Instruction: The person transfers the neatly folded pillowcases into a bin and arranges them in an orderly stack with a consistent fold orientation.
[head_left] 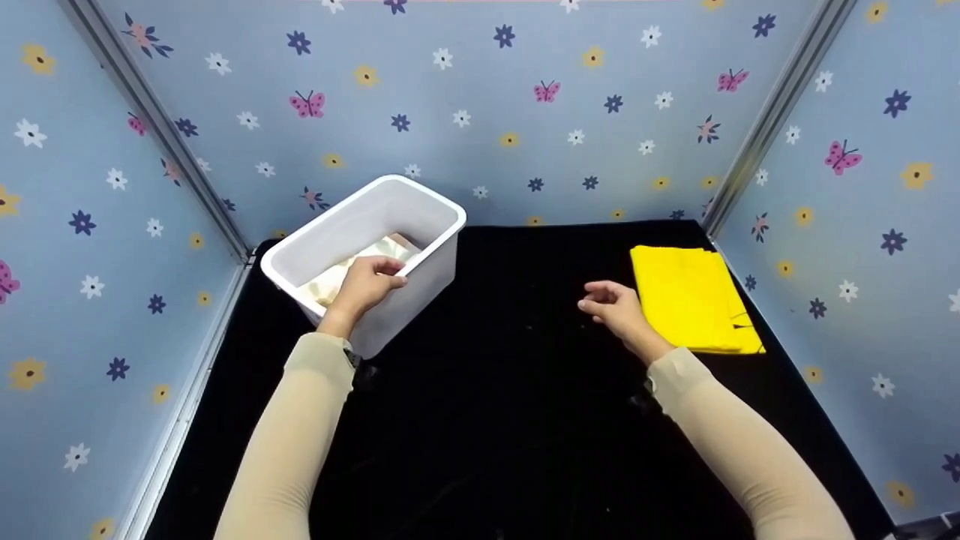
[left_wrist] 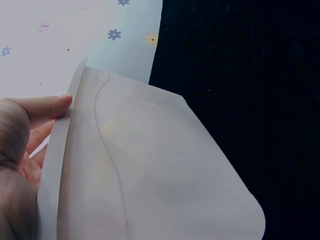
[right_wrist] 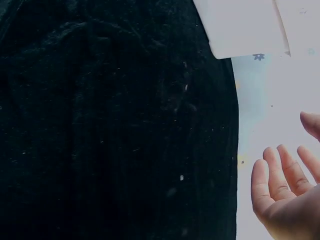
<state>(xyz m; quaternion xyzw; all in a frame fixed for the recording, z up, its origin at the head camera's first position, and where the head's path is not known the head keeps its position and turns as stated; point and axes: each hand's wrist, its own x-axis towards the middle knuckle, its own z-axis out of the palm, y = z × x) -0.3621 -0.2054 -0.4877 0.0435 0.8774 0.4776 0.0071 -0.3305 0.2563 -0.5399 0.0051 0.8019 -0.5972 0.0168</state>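
A white plastic bin [head_left: 420,296] stands at the back left of the black surface. My left hand [head_left: 366,283] grips its near-right rim, the thumb outside and the fingers over the inner side. In the left wrist view the thumb of that hand [left_wrist: 17,145] lies against the rim, and the bin's outer wall [left_wrist: 165,170] fills the middle. Inside the bin lies a cream-coloured, cloth-like item [head_left: 394,246], partly hidden by the hand. My right hand [head_left: 621,313] hovers with loosely bent fingers, holding nothing, just left of a folded yellow cloth [head_left: 679,300].
A black cloth-covered table [head_left: 510,405] spreads between the bin and the yellow cloth. Walls with a flower and butterfly pattern [head_left: 480,90] stand at the back and on both sides, joined by metal corner posts [head_left: 780,105].
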